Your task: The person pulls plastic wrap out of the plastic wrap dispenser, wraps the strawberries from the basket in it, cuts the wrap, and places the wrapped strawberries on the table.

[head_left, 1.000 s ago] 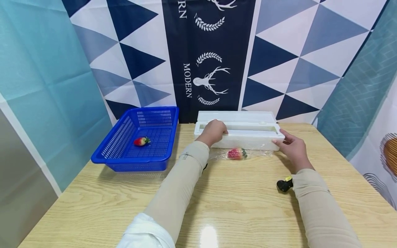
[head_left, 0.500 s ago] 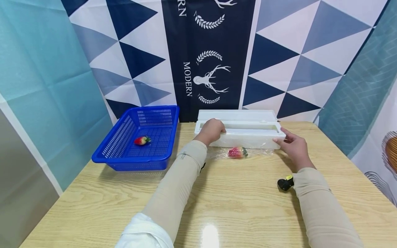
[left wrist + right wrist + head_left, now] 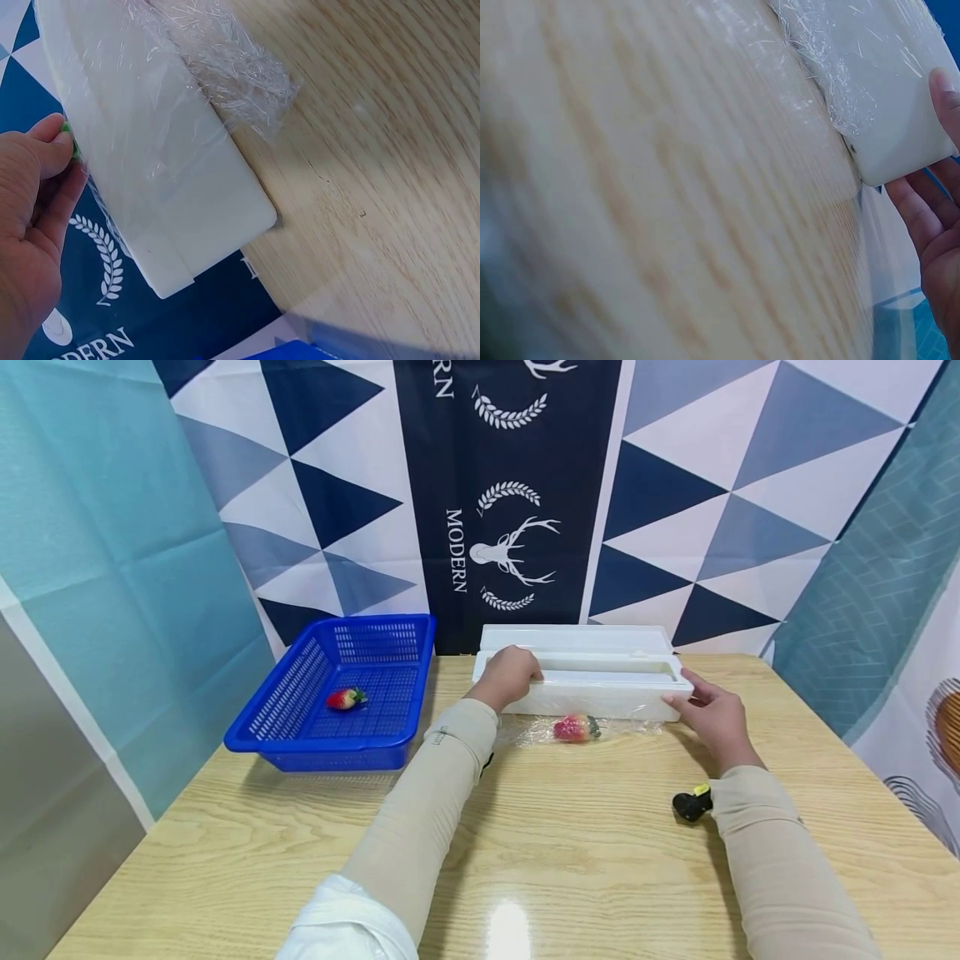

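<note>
Strawberries (image 3: 576,728): two
Basket (image 3: 322,748): one
Box (image 3: 600,700): one, near back edge
Left hand (image 3: 512,677): pinches green piece (image 3: 76,151)
Right hand (image 3: 708,720): grips box end
Room: table (image 3: 585,852) spreads toward us

A deer-printed cloth (image 3: 513,460) hangs behind the wooden table (image 3: 600,868), beside a teal sheet (image 3: 135,543).

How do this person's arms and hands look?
The left hand and right hand are ungloved. The left sleeve is beige, with dark lettering and white cloth farther up; the right sleeve is beige, with a black-and-yellow device at its cuff.
</note>
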The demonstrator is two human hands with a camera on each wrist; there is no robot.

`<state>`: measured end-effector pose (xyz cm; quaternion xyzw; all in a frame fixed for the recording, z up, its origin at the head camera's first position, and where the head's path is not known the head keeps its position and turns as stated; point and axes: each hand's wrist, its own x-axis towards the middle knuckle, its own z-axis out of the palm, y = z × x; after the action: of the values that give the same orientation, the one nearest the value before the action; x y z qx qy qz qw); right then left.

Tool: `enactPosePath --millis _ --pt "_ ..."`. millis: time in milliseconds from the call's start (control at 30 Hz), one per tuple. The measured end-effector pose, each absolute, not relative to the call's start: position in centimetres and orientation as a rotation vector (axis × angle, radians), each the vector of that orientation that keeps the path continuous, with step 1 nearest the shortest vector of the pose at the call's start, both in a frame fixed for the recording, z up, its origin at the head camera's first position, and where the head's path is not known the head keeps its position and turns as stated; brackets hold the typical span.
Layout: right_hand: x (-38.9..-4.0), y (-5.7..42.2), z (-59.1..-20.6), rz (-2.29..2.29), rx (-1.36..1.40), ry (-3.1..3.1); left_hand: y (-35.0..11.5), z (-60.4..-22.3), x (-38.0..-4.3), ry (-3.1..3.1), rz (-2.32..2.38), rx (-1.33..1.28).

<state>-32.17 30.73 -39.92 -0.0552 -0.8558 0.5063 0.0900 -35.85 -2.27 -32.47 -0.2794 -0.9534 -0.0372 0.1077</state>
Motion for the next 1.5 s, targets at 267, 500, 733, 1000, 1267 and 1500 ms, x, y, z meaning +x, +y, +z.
enactPosePath --millis 267,500,733,1000,1267,1500 --pt "-32.2 30.8 -40.0 1.503 -0.165 -2.549 -2.6 -32.6 -35.9 -2.805 -0.122 -0.826" --pt "-32.2 30.9 -40.1 1.497 -0.149 -2.539 -3.0 -32.6 -35.9 -2.779 -0.121 -0.846" --pt "-32.1 30.9 -40.0 1.489 -0.159 -2.55 -3.2 -32.5 -35.9 -2.781 -0.128 -0.857" --pt "-32.1 30.8 -39.9 1.484 -0.153 -2.548 -3.3 -32.3 -35.7 -2.782 -0.108 -0.855" --pt "-32.1 30.8 -40.1 1.468 -0.147 -2.55 -3.5 -32.5 -35.9 -2.787 -0.096 -0.855" --pt "-32.0 30.7 -40.1 1.462 -0.111 -2.528 -3.7 -32.3 -35.6 -2.777 -0.101 -0.855"
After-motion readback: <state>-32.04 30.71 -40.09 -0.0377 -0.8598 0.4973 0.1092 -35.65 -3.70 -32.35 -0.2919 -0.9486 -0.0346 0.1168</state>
